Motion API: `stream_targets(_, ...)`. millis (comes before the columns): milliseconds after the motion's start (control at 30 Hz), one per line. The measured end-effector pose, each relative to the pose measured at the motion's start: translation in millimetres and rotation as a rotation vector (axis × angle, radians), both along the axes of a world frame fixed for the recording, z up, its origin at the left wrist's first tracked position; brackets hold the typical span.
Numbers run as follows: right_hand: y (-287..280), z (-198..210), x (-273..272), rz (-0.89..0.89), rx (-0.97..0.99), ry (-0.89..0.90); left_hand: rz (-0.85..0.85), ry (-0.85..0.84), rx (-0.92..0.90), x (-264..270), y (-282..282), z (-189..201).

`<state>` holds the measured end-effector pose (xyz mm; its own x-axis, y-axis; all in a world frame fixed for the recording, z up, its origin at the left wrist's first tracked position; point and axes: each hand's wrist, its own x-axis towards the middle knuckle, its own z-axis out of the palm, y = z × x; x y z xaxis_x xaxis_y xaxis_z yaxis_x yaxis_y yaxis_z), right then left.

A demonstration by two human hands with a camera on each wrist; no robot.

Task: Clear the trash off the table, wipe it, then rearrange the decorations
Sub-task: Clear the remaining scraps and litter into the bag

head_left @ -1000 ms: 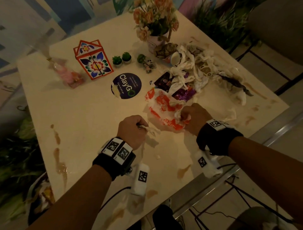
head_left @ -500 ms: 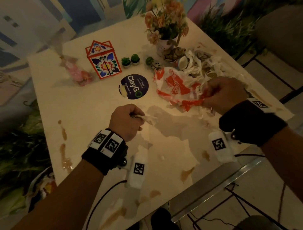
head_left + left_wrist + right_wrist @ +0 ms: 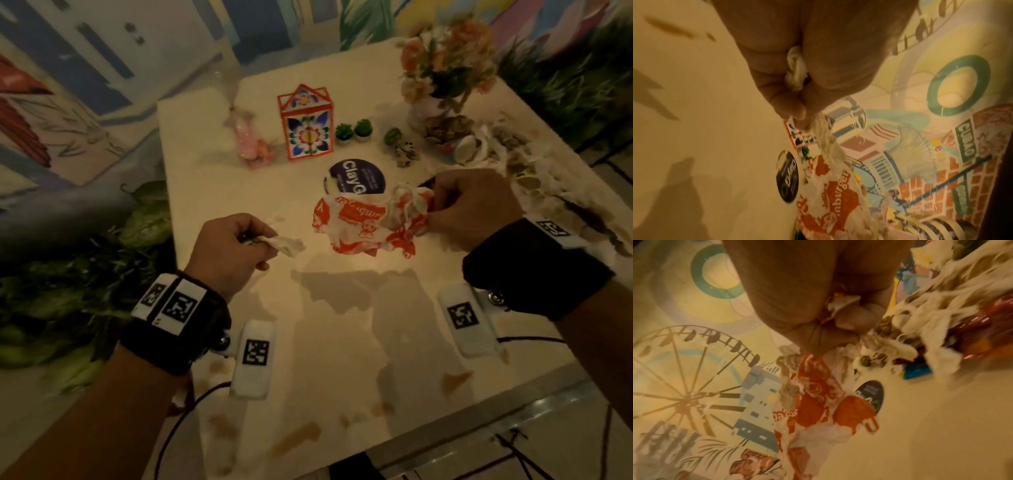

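Above the table (image 3: 239,171), right hand (image 3: 472,209) gripping burger wrapper (image 3: 359,226), left hand (image 3: 229,250) clenching tissue (image 3: 287,245)

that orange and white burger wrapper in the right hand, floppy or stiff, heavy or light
Probably floppy: the burger wrapper hangs crumpled and sagging from the right hand. Likely very light, since a fingertip pinch carries it. Tissue scraps bunched with it may drop loose.

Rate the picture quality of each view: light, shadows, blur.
Head view: dim, warm light; the arms throw hard shadows on the table; the edges smear and the plants blur. Left wrist view: orange cast, left hand soft, burger wrapper print readable. Right wrist view: the tissue pile streaks with motion blur, and the right hand is out of focus.
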<state>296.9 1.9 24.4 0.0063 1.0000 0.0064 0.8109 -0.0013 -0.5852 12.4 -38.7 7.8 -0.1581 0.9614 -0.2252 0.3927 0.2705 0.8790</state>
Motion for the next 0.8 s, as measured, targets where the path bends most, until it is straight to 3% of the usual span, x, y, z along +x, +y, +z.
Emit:
stream_targets(200, -10.1, 10.5, -118.3, 0.12, -0.052, 0.061, 0.178, 0.028, -0.02, -122.1, -29.1, -6.6)
stream_targets(367, -42.2, -9.0, -239.7, 0.221, -0.073, 0.095, 0.21, 0.128, -0.114, -234.8, -51.4, -39.4)
stream_targets(600, -82.2, -67.7, -382.9, 0.245, -0.228, 0.024, 0.214, 0.197, -0.26, -340.7, -76.6, -100.7)
stream_targets(800, -96.8, -150.8, -448.9, 0.106, -0.489, 0.026, 0.246, 0.224, -0.442, -383.2, -92.5, -174.9)
